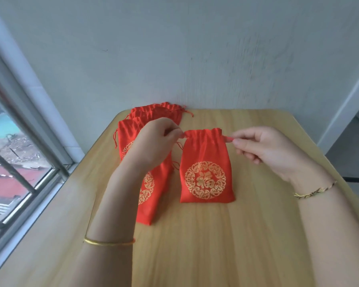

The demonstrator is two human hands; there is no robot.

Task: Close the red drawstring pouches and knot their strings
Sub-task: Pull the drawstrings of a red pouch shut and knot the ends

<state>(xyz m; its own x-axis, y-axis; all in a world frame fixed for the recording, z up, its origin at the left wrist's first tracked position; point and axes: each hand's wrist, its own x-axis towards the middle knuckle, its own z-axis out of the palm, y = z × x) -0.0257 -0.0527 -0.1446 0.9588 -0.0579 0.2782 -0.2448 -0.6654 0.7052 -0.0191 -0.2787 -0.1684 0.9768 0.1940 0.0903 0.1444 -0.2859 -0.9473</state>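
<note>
A red drawstring pouch (205, 168) with a round gold emblem lies flat on the wooden table (216, 235), its gathered mouth pointing to the wall. My left hand (153, 141) pinches the string at the mouth's left corner. My right hand (261, 146) pinches the red string end at the right corner. The mouth is partly puckered. A pile of several more red pouches (149, 125) lies to the left, partly hidden under my left hand and forearm.
A grey wall (195, 59) stands right behind the table's far edge. A window with metal bars (19, 141) runs along the left side. On the right the table's edge drops to a floor and doorway (350, 137).
</note>
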